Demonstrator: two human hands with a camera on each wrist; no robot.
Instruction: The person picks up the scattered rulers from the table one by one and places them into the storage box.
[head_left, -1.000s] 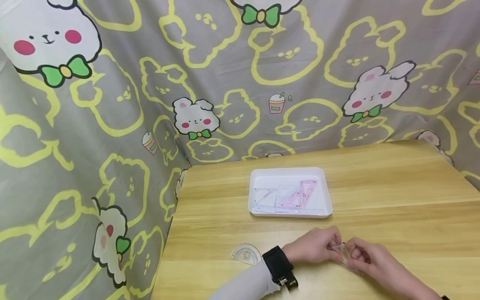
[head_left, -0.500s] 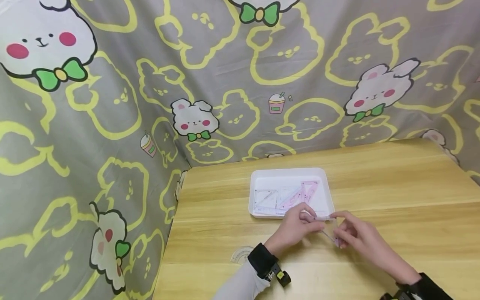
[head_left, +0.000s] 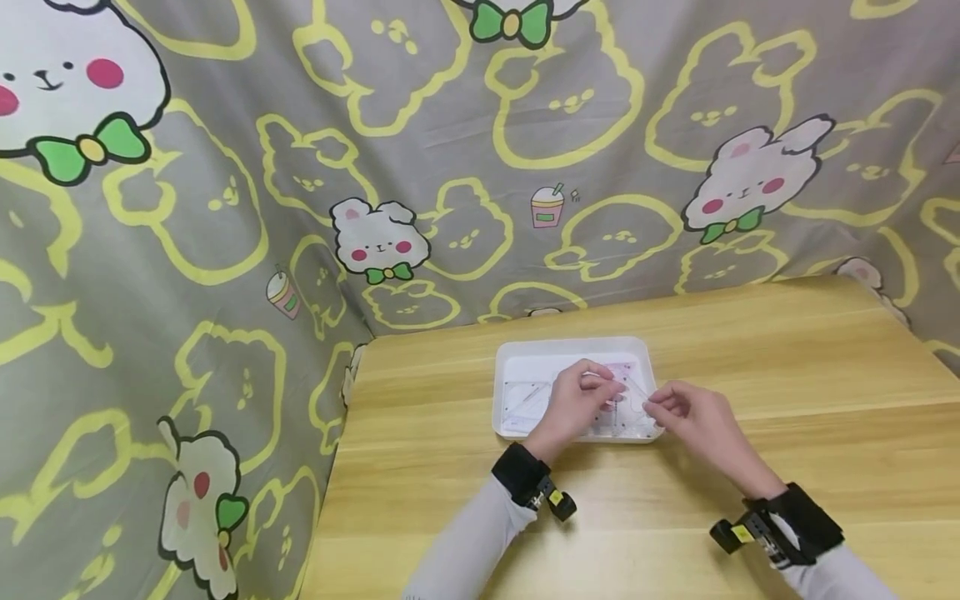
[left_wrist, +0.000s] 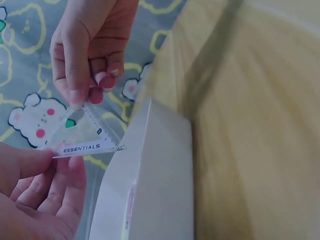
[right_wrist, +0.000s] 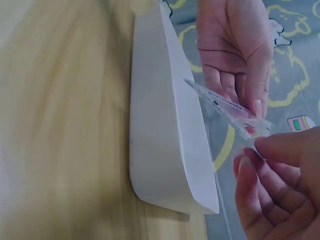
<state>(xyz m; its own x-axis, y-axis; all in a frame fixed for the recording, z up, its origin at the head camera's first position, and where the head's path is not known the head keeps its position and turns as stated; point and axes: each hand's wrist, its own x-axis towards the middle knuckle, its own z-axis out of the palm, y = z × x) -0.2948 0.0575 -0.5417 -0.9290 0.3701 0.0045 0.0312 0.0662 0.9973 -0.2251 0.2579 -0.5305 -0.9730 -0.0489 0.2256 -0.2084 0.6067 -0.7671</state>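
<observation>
A clear triangular set square (left_wrist: 84, 147) marked "ESSENTIALS" hangs between my two hands over the white tray (head_left: 517, 350). My left hand (head_left: 573, 404) pinches one corner between thumb and fingers. At another corner, the right hand (head_left: 697, 421) grips with thumb and fingertips. In the right wrist view, the set square (right_wrist: 225, 111) appears tilted above the tray's wall (right_wrist: 155, 115). Inside the tray lie a clear set square (head_left: 527, 400) and a pink one (head_left: 622, 368); my left hand partly covers the contents.
The tray rests on a wood-grain table (head_left: 787, 400). Behind and to the left hangs a grey curtain (head_left: 450, 150) with rabbit prints. Wrist bands with cameras sit on both wrists (head_left: 521, 475). My left sleeve (head_left: 472, 542) crosses the table's front.
Both hands have carried the set square from the table's front right, up and left, over the tray. The protractor on the table, visible earlier, is now hidden behind my left arm.
</observation>
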